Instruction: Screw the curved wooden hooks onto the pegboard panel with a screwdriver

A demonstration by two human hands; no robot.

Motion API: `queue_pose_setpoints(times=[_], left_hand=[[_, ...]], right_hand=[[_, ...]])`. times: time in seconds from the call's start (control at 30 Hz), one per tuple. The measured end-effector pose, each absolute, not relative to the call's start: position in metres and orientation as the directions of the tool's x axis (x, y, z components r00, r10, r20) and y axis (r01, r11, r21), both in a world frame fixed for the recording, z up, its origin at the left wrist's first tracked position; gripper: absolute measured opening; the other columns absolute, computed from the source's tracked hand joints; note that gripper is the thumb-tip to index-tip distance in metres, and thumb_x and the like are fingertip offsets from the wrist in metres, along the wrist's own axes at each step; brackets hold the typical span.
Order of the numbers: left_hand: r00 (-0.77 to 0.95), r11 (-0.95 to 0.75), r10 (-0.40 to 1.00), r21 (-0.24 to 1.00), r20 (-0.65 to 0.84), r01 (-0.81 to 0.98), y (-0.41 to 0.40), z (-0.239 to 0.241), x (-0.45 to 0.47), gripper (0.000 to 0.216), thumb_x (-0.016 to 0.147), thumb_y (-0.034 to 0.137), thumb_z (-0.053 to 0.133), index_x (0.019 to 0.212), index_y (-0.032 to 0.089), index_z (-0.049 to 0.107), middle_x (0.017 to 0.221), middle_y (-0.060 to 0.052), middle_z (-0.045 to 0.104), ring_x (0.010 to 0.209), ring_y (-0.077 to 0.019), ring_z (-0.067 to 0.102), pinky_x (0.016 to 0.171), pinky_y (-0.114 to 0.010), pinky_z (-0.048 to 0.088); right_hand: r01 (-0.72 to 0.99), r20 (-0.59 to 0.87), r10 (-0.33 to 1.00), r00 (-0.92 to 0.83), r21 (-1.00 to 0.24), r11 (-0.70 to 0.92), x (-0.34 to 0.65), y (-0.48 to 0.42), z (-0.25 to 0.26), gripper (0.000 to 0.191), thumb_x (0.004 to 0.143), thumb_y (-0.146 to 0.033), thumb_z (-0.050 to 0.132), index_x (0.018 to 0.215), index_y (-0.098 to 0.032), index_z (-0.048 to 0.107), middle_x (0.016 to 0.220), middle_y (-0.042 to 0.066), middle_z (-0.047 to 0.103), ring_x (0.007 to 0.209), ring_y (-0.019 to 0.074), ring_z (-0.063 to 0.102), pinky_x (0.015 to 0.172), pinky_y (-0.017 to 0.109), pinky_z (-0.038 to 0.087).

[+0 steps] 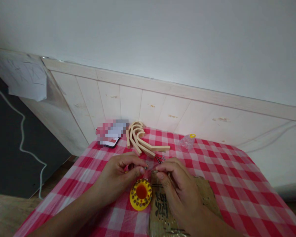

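Over the table, my left hand (120,174) pinches a tiny shiny piece between thumb and forefinger; it looks like metal but is too small to name. My right hand (180,191) comes close from the other side, its thumb and forefinger pressed together on another small piece that I cannot make out. Below the left fingertips stands a yellow round holder (139,207) with an orange-red centre and small brownish pieces set around its rim. Under my right hand lies a piece of brown cardboard (159,215) with dark print and punched holes. Thin metal pieces (160,159) lie just beyond the fingers.
Several bent wooden hooks (148,148) lie near the wall, beside a phone (111,142) at the left. A clear plastic bag (186,142) with a yellow tie sits to the right. A red-and-white checked tablecloth (236,197) covers the table, which meets the white panelled wall (153,105).
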State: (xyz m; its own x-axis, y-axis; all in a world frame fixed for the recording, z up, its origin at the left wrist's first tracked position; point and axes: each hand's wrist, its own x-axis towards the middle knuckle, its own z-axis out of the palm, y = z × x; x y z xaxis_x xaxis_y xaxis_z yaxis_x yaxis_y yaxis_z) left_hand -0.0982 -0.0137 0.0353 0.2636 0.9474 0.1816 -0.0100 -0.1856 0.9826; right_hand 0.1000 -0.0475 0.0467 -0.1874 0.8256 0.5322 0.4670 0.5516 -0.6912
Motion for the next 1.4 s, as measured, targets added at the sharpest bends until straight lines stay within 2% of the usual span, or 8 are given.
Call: queue_pose_setpoints(times=[0.17,0.57,0.73,1.17,1.33,1.4], left_hand=[[0.261,-0.178,0.95,0.984,0.169,0.012,-0.013,0.034,-0.099,0.011,0.082,0.026,0.073,0.082,0.018,0.081,0.069,-0.004,0.069,0.06,-0.0117,0.058,0.056,-0.021,0.044],[0.254,-0.217,0.945,0.976,0.205,0.019,-0.013,0.036,-0.098,0.01,0.082,0.024,0.073,0.08,0.018,0.081,0.068,-0.003,0.068,0.06,-0.0118,0.059,0.055,-0.02,0.045],[0.261,-0.222,0.943,0.975,0.206,0.032,-0.012,0.032,-0.1,0.01,0.083,0.024,0.073,0.083,0.018,0.081,0.07,-0.003,0.067,0.062,-0.0121,0.059,0.057,-0.021,0.045],[0.261,-0.25,0.938,0.967,0.227,0.058,-0.01,0.033,-0.1,0.014,0.084,0.028,0.073,0.082,0.017,0.081,0.075,-0.006,0.072,0.068,-0.0157,0.063,0.062,-0.025,0.047],[0.233,-0.231,0.948,0.972,0.218,0.031,-0.01,0.036,-0.1,0.014,0.084,0.027,0.072,0.079,0.016,0.08,0.073,-0.005,0.07,0.067,-0.014,0.06,0.06,-0.023,0.045],[0.21,-0.192,0.96,0.981,0.187,0.002,-0.009,0.036,-0.1,0.016,0.085,0.028,0.072,0.078,0.016,0.078,0.074,-0.004,0.07,0.067,-0.0139,0.06,0.061,-0.023,0.045]], right_hand=[[0.398,0.452,0.877,-0.161,-0.783,0.477,0.099,-0.048,0.044,0.012,0.1,-0.018,0.05,0.096,-0.023,0.06,0.081,0.0,0.066,0.069,0.0141,0.063,0.061,0.024,0.053],[0.377,0.475,0.863,-0.169,-0.778,0.502,0.099,-0.049,0.043,0.014,0.102,-0.016,0.049,0.098,-0.025,0.059,0.083,-0.001,0.067,0.072,0.0132,0.066,0.063,0.022,0.054],[0.371,0.453,0.871,-0.191,-0.788,0.491,0.101,-0.051,0.039,0.014,0.102,-0.017,0.049,0.103,-0.026,0.06,0.091,0.001,0.069,0.08,0.0147,0.067,0.071,0.026,0.056],[0.377,0.616,0.739,-0.273,-0.638,0.671,0.102,-0.05,0.049,0.023,0.098,-0.006,0.048,0.107,-0.025,0.058,0.096,0.002,0.066,0.087,0.0143,0.066,0.077,0.025,0.056],[0.501,0.495,0.828,-0.263,-0.663,0.556,0.104,-0.057,0.072,0.014,0.098,-0.012,0.052,0.101,-0.023,0.06,0.089,0.002,0.07,0.075,0.0142,0.069,0.07,0.024,0.059],[0.519,0.458,0.859,-0.227,-0.69,0.505,0.104,-0.06,0.076,0.015,0.097,-0.014,0.054,0.106,-0.024,0.061,0.089,0.002,0.073,0.074,0.0146,0.071,0.069,0.024,0.059]])
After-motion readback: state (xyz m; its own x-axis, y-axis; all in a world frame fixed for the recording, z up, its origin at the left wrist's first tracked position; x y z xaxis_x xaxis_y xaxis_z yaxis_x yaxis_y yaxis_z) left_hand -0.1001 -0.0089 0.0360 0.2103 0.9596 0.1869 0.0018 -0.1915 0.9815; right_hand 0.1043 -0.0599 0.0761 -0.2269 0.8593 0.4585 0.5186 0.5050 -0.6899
